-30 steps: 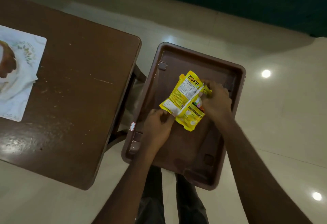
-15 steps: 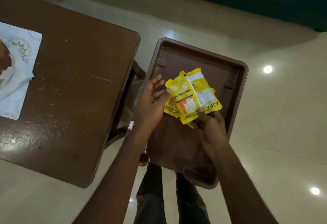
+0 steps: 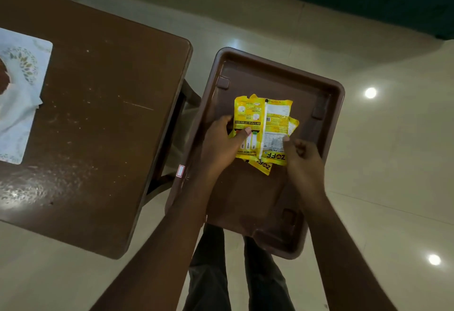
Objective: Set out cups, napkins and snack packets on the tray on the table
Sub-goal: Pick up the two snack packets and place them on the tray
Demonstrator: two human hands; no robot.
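Yellow snack packets lie stacked, printed back up, over the brown plastic tray. My left hand grips the stack's left edge, thumb on top of the upper packet. My right hand pinches the stack's lower right corner with curled fingers. A second packet sticks out below and to the right of the top one. White napkins lie at the left end of the brown table. No cups are in view.
The tray sits to the right of the table, beyond its edge, above the pale tiled floor. My legs show beneath the tray. A dark brown object rests on the napkins at the frame's left edge.
The packets were turned round and squared up into a stack. My left hand went from open beside them to gripping their left edge. My right hand shifted to the lower right corner.
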